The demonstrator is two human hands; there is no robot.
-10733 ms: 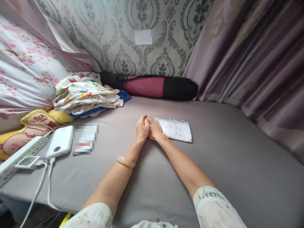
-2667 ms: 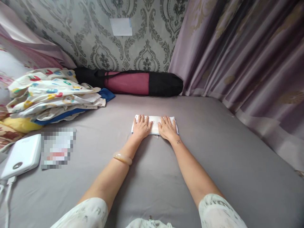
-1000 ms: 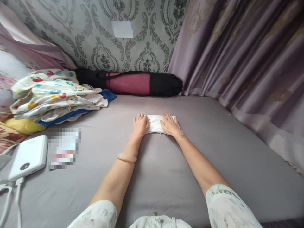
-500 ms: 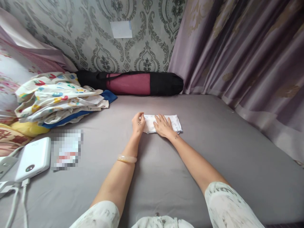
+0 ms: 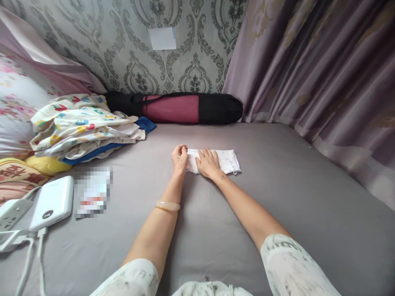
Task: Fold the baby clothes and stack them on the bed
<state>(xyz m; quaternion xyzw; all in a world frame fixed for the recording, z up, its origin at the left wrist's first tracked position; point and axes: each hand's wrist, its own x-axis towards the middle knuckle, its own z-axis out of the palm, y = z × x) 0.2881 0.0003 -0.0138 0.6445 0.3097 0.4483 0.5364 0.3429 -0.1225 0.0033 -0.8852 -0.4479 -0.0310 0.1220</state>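
Observation:
A folded white cloth (image 5: 227,161) with a faint print lies flat on the grey bed sheet in front of me. A small white loop sticks out at its near right corner. My right hand (image 5: 208,163) rests palm down on the cloth's left half, fingers spread. At the left end, the fingers of my left hand (image 5: 179,158) are curled closed around the cloth's edge, which the hand partly hides. A pale bangle (image 5: 167,205) sits on my left forearm.
Left on the grey sheet (image 5: 308,205) are a heap of printed clothes (image 5: 86,119), a white power bank (image 5: 54,203) with cables, a power strip (image 5: 14,213) and a blurred-out packet (image 5: 95,193). A black and maroon roll bag (image 5: 173,109) lies along the wall, beside purple curtains (image 5: 277,61).
My right hand has slid left along the cloth, closer to my left hand, so more of the right end shows. My left hand stays at the left edge. The view has shifted slightly.

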